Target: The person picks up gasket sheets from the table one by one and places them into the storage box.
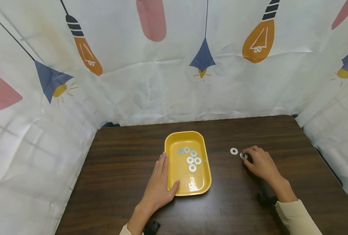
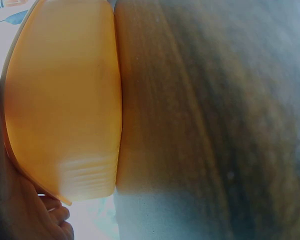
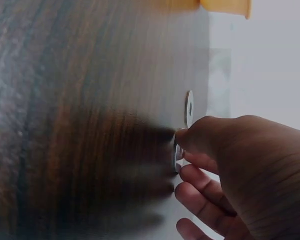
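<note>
My left hand (image 1: 160, 183) lies along the left side of a yellow tray (image 1: 188, 137), fingers extended against the rim and thumb over the near corner. Several flat metal washers (image 1: 192, 168) lie inside the tray. To the right of it, my right hand (image 1: 261, 164) pinches another washer (image 1: 241, 155) between thumb and fingers at the tabletop. The right wrist view shows this washer (image 3: 176, 154) partly hidden by the thumb. Just left of that hand, one loose washer (image 1: 231, 151) lies flat on the table.
The dark wood-grain table (image 1: 127, 163) ends at a white printed curtain (image 1: 168, 88) along the back and sides. A black wrist device (image 1: 265, 199) sits at the right wrist and another (image 1: 152, 227) at the left.
</note>
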Available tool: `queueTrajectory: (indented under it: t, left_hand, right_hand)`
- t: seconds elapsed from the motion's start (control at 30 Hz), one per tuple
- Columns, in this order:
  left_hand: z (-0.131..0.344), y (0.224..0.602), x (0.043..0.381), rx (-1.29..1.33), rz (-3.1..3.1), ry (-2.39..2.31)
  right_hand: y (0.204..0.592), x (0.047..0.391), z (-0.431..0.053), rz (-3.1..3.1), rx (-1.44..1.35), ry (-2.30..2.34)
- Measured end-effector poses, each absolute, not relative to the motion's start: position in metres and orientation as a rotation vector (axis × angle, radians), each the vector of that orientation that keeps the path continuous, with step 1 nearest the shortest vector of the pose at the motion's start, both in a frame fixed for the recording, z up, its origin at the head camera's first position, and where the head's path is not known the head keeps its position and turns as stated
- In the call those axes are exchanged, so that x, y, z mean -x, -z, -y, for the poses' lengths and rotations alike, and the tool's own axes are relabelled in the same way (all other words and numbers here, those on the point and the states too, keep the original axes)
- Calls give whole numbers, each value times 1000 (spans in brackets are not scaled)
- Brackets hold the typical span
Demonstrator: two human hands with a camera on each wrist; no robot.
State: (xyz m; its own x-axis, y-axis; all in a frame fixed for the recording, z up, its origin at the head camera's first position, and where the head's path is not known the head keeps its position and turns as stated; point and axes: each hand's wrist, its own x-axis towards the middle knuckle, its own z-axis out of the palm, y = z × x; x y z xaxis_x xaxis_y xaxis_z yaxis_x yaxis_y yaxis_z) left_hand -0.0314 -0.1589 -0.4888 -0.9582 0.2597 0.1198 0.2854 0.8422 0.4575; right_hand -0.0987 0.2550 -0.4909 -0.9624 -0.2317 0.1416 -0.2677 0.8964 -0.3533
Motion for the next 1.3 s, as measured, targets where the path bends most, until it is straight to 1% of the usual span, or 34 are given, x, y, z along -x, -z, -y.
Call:
queueTrajectory:
  t: [0.5, 0.8, 1.03, 1.3]
  left_hand:
    - [159, 490, 32, 444, 2960, 744]
    - [159, 490, 31, 441, 2968, 768]
    - [160, 491, 31, 452, 2932, 737]
    - [159, 491, 32, 463, 2930, 759]
  right_hand:
    - [483, 106, -253, 3064, -378, -518]
    - [475, 110, -253, 3125, -444, -433]
    - [468, 119, -249, 3231, -451, -477]
    - [469, 117, -246, 3214, -439, -471]
